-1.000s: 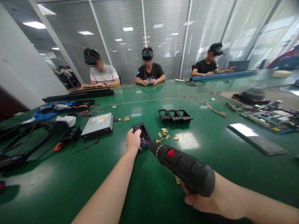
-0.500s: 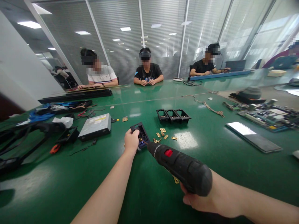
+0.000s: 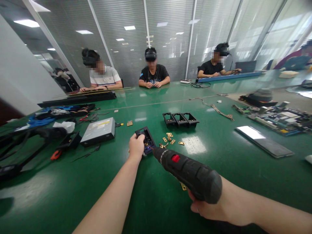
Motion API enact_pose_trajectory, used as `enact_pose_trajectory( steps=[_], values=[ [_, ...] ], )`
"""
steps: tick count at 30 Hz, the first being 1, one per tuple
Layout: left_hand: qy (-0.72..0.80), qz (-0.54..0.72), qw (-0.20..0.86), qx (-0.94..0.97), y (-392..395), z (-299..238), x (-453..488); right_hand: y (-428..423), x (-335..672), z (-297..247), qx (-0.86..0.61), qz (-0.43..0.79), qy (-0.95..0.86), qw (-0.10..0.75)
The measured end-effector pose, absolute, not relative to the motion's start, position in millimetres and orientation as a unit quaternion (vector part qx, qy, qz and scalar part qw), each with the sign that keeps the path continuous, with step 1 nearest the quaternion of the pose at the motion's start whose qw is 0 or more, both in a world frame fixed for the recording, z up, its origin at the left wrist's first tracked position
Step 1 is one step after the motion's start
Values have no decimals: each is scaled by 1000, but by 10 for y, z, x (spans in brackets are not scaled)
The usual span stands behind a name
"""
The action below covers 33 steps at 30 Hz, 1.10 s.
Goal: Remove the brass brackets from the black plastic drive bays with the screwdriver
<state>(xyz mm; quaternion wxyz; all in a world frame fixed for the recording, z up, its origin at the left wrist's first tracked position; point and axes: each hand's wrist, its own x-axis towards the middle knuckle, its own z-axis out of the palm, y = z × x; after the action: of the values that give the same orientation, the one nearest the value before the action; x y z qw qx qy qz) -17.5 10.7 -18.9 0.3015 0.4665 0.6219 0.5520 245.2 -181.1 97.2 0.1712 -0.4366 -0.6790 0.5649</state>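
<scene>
My left hand (image 3: 136,145) grips a black plastic frame (image 3: 147,136) by its left side, thumb over the rim, tilted above the green table. A black cordless drill (image 3: 190,172) with a red switch is in my right hand (image 3: 216,204), fingers wrapped round its handle. The drill's nose points left into the frame's lower right part; its tip is too small to make out clearly. Several small brass plates (image 3: 172,142) lie just right of the frame. Behind them stand three joined black frames (image 3: 179,119). Another brass piece (image 3: 183,186) shows partly beneath the drill.
A silver disc drive (image 3: 98,130) stands left, near cables (image 3: 41,120) and an orange-tipped tool (image 3: 56,155). To the right lie a grey flat panel (image 3: 264,141) and circuit boards (image 3: 280,118). Several people sit across the green table (image 3: 97,185).
The view has shifted very slightly. Both hands, the frame and the drill keep nearly the same positions, and the drill still points into the frame.
</scene>
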Motion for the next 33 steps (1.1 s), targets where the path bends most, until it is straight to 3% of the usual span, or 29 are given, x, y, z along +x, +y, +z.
enact_pose_trajectory(
  steps=[8,18,33],
  values=[
    [619,552,314,462,96,-170,-154,-1804,2435,994,-460,563,-673,136],
    [621,553,309,462,117,-194,-172,-1809,2455,1012,-434,566,-678,181],
    [618,560,308,458,121,-187,-173,-1820,2447,989,-434,585,-665,166]
  ],
)
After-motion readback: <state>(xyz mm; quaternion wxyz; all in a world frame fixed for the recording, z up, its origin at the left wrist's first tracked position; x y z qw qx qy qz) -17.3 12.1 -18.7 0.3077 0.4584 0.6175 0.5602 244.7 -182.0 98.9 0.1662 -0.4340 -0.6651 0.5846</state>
